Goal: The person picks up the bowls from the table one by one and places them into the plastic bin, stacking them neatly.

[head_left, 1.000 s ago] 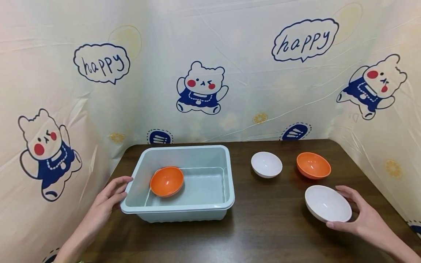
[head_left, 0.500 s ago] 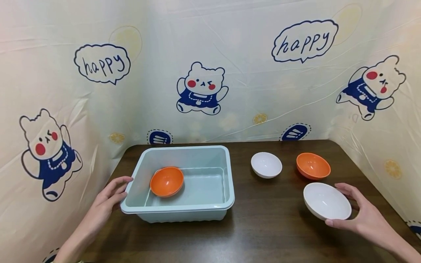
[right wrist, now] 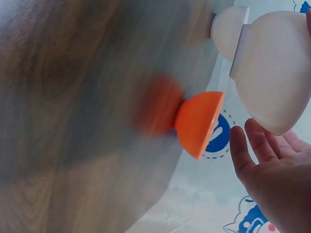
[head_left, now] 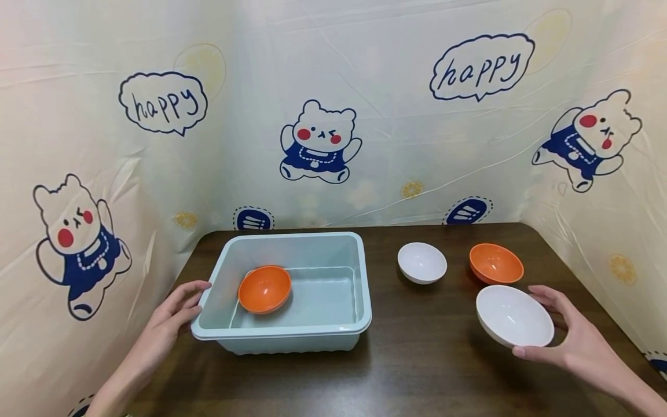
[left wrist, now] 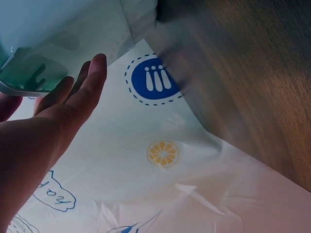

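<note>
My right hand (head_left: 573, 330) holds a white bowl (head_left: 513, 315) by its side, thumb at the near rim and fingers round the far right. The bowl is tilted and raised over the table, its underside (right wrist: 272, 73) showing in the right wrist view. At the left, my left hand (head_left: 174, 313) touches the left rim of a pale blue plastic basin (head_left: 281, 331), its fingers (left wrist: 90, 87) fairly straight along the outside wall. Inside the basin, toward its left, sits an orange bowl (head_left: 264, 289).
A smaller white bowl (head_left: 422, 263) stands on the dark wooden table (head_left: 417, 370), right of the basin. Another orange bowl (head_left: 496, 264) stands farther right, just behind the held bowl. Printed cloth (head_left: 385, 127) hangs round the back and sides of the table.
My right hand has moved slightly away from me and to the left with the white bowl, which now overlaps closer to the orange bowl behind. The left hand and basin stay put.
</note>
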Motion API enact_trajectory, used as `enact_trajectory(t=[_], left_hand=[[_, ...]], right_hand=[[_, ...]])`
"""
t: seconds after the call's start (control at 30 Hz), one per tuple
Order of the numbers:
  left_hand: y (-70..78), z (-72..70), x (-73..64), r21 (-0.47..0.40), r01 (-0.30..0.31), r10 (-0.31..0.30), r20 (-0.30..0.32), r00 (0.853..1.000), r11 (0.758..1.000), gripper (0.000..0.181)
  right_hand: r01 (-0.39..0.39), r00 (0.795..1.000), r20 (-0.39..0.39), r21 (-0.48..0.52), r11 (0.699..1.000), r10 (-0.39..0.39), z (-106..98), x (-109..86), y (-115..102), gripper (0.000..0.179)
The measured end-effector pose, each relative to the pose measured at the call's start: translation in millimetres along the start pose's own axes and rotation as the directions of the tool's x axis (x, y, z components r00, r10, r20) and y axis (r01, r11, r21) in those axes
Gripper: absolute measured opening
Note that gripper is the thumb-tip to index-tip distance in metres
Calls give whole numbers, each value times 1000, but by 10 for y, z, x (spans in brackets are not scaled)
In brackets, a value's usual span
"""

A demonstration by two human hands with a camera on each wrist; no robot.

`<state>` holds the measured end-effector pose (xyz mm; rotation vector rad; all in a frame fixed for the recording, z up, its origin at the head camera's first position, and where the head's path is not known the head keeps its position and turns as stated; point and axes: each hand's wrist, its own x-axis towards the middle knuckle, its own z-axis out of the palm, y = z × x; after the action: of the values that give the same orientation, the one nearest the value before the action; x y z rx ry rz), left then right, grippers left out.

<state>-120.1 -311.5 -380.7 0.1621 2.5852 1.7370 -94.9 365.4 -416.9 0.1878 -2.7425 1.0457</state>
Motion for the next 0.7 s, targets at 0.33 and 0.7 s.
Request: enact_trajectory(t=[0.33,0.7], left_hand=[[11,-9,-2,7,11,-11,10,1000,1000,40],[4,-17,3,3,22,-22,12,1000,1000,40]], right_hand=[[32,999,-4,6,999,-32,-31,10,-82,109],[49,999,11,1,999,-49,-67,63,-259,109]])
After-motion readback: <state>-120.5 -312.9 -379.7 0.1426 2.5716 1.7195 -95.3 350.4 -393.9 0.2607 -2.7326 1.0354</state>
